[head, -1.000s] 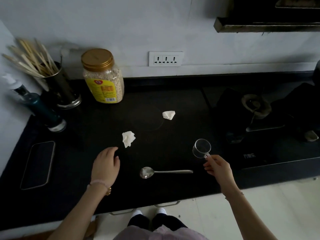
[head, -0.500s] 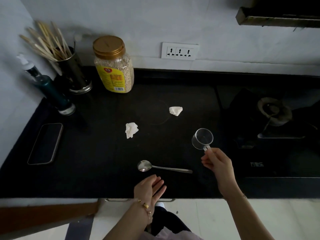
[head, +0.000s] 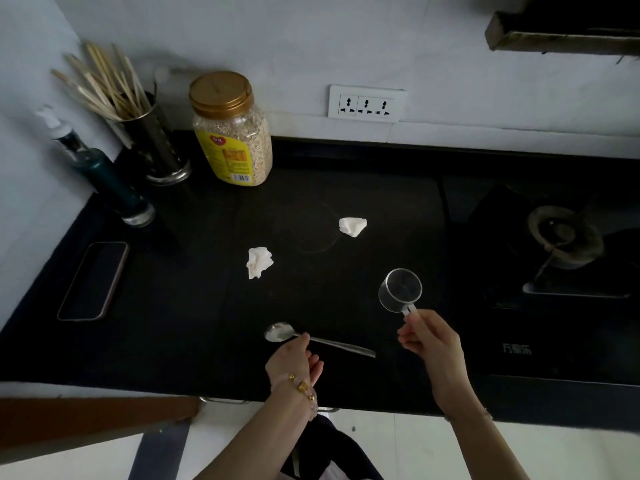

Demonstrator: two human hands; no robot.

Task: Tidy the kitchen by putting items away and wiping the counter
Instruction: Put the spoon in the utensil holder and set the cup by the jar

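A metal spoon [head: 322, 339] lies on the black counter [head: 180, 306] near its front edge. My left hand [head: 294, 360] reaches over the spoon's neck, fingers touching it; a firm grasp is not visible. My right hand [head: 427, 341] holds a clear plastic measuring cup [head: 400, 290] by its handle, above the counter to the right of the spoon. Two crumpled white tissues lie on the counter: one [head: 259, 261] left of centre, the other [head: 352, 226] farther back.
A gold-lidded oats jar [head: 230, 133], a metal holder of chopsticks [head: 152, 143] and a dark bottle [head: 104, 174] stand at the back left. A phone [head: 93, 280] lies at the left. A gas stove burner [head: 562, 233] is at right. A wall socket [head: 366, 102] is behind.
My left hand drew back from the nearer tissue toward the counter's front edge, then came forward onto the spoon. The view shifted right and lower. My right hand still holds the cup.
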